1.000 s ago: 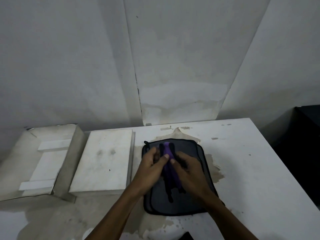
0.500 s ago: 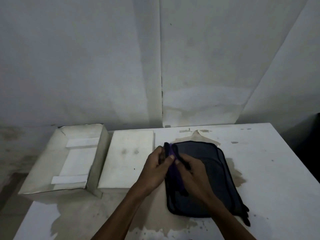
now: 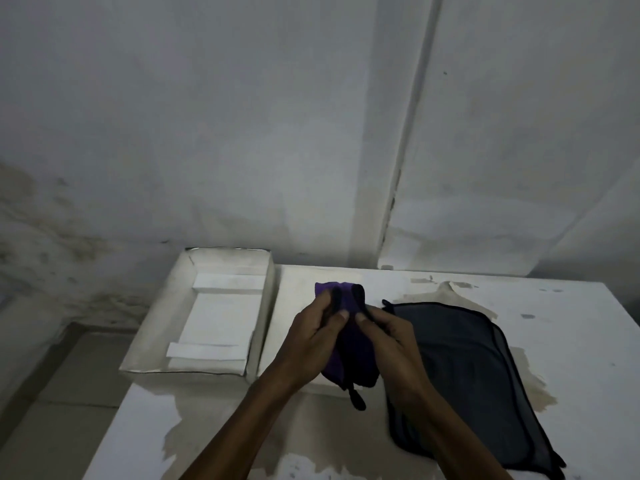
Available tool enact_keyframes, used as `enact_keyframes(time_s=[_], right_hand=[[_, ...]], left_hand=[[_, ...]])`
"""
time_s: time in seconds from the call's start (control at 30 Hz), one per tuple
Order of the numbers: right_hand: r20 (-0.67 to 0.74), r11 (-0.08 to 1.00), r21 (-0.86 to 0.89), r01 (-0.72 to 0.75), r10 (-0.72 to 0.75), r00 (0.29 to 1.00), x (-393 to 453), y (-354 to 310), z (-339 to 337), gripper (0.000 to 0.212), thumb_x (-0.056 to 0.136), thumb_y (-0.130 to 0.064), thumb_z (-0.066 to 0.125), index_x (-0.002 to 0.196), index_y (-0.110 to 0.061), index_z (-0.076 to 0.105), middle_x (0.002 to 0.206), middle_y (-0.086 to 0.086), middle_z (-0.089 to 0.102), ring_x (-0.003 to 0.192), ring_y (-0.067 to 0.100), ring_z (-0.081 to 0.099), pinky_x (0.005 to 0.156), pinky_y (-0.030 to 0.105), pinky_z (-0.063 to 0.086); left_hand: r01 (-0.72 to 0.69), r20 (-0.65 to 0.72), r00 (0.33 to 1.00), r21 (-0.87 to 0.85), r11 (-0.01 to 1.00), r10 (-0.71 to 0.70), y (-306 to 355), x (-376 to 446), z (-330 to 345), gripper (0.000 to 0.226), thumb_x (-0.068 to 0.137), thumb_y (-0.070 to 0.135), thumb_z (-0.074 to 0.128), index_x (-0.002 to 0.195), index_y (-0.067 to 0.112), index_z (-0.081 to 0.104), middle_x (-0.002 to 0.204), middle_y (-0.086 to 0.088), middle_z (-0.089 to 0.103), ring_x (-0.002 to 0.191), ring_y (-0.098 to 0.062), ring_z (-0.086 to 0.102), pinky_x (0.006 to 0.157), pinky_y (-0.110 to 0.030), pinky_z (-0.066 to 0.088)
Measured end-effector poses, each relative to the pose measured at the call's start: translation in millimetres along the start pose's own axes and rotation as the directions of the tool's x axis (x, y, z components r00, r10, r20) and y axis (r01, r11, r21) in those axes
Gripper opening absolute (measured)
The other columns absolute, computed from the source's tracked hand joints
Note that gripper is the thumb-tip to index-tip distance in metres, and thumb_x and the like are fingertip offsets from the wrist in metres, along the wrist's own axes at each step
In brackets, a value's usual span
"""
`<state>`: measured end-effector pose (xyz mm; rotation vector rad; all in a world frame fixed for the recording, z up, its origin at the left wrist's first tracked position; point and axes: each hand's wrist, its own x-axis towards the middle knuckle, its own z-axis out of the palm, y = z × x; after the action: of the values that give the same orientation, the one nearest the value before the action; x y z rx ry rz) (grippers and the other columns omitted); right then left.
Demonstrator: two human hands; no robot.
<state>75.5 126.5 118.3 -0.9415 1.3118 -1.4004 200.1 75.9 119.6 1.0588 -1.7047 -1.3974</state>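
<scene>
A small purple cloth with black trim [image 3: 348,344] is lifted off the table, bunched between both hands. My left hand [image 3: 313,337] grips its left side, thumb on top. My right hand [image 3: 388,341] pinches its right side, thumb near the black edge. A black end of the cloth hangs down below the hands. A dark grey cloth with black edging [image 3: 460,372] lies flat on the white table [image 3: 571,341] to the right of my hands.
A flat white box lid [image 3: 294,306] lies under and behind my hands. Left of it stands an open white box [image 3: 214,313] with white inserts, at the table's left edge. The wall rises right behind the table. The tabletop is stained near the front.
Both hands have lifted the purple cloth off the grey cloth and carried it left, over the white lid. The view has swung left, so the grey cloth now sits to the right.
</scene>
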Motion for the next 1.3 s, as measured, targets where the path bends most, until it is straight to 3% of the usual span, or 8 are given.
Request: enact_keyframes(time_s=[0.33,0.43,0.53,0.7,0.83,1.03,1.13,1.3], right_hand=[[0.118,0.996,-0.075,-0.039,0.047,0.992,13,4,59,0.018,0.095,-0.022,0.056,0.106,-0.019,0.069,0.104,0.005,0.072,0.099,0.022,0.069,0.087,0.037,0.057],[0.15,0.987,-0.158,0.04,-0.017,0.989,18,3,68,0.028,0.085,-0.008,0.069,0.109,-0.02,0.064,0.104,0.001,0.072,0.098,0.018,0.069,0.084,0.037,0.058],[0.199,0.99,-0.125,0.06,-0.035,0.979,26,1,75,0.03,0.082,0.005,0.067,0.107,-0.011,0.066,0.102,0.009,0.071,0.097,0.024,0.068,0.082,0.039,0.058],[0.209,0.994,-0.109,0.012,0.011,0.978,37,-9,96,0.021,0.087,0.0,0.063,0.103,-0.011,0.069,0.098,0.008,0.074,0.091,0.025,0.07,0.075,0.034,0.06],[0.18,0.997,0.016,-0.078,0.074,0.981,43,-15,110,0.023,0.089,-0.005,0.06,0.104,-0.019,0.07,0.104,0.01,0.074,0.095,0.03,0.07,0.079,0.043,0.057],[0.266,0.958,0.217,-0.185,0.124,0.956,47,-18,137,0.033,0.085,-0.009,0.06,0.118,-0.01,0.063,0.11,0.018,0.071,0.091,0.029,0.071,0.073,0.036,0.06],[0.268,0.957,0.214,-0.197,0.136,0.954,50,-15,144,0.032,0.088,-0.009,0.057,0.12,-0.011,0.062,0.111,0.017,0.071,0.094,0.03,0.07,0.074,0.038,0.06],[0.263,0.978,0.044,-0.202,0.184,0.947,53,-6,150,0.033,0.093,-0.011,0.056,0.124,-0.022,0.057,0.115,0.013,0.07,0.103,0.034,0.068,0.081,0.046,0.056]], left_hand=[[0.068,0.115,0.991,-0.004,0.998,-0.068,-4,-8,-58,0.049,0.091,0.06,0.03,0.107,0.023,0.059,0.104,0.0,0.068,0.097,-0.014,0.065,0.084,-0.03,0.056],[0.085,0.112,0.99,-0.006,0.996,-0.084,-1,-8,-76,0.055,0.09,0.064,0.017,0.098,0.037,0.065,0.099,0.0,0.071,0.092,-0.007,0.066,0.08,-0.017,0.051],[0.071,0.099,0.993,-0.02,0.997,-0.069,3,-7,-101,0.064,0.089,0.057,0.02,0.101,0.022,0.072,0.089,-0.014,0.073,0.082,-0.02,0.069,0.078,-0.02,0.051],[0.046,-0.071,0.995,-0.257,0.965,-0.066,6,-8,-150,0.049,0.092,0.041,0.043,0.092,0.003,0.073,0.082,-0.019,0.075,0.074,-0.035,0.072,0.073,-0.037,0.057],[0.033,-0.416,0.897,-0.283,0.959,-0.153,-15,-12,-185,0.021,0.089,0.025,0.061,0.084,0.007,0.07,0.074,-0.009,0.071,0.079,-0.03,0.067,0.07,-0.038,0.055],[0.367,0.168,0.928,-0.565,0.739,-0.332,-37,-20,-208,0.055,0.069,0.053,0.073,0.108,0.014,0.071,0.116,-0.009,0.07,0.109,-0.027,0.066,0.093,-0.043,0.053],[0.301,0.168,0.952,-0.678,0.67,-0.257,-39,-17,-217,0.047,0.066,0.028,0.082,0.107,0.008,0.07,0.119,-0.015,0.068,0.106,-0.027,0.067,0.09,-0.039,0.055],[0.272,0.053,0.953,-0.589,0.761,-0.3,-37,-10,-234,0.041,0.078,0.004,0.069,0.119,0.005,0.061,0.114,-0.015,0.07,0.098,-0.026,0.069,0.084,-0.036,0.058]])
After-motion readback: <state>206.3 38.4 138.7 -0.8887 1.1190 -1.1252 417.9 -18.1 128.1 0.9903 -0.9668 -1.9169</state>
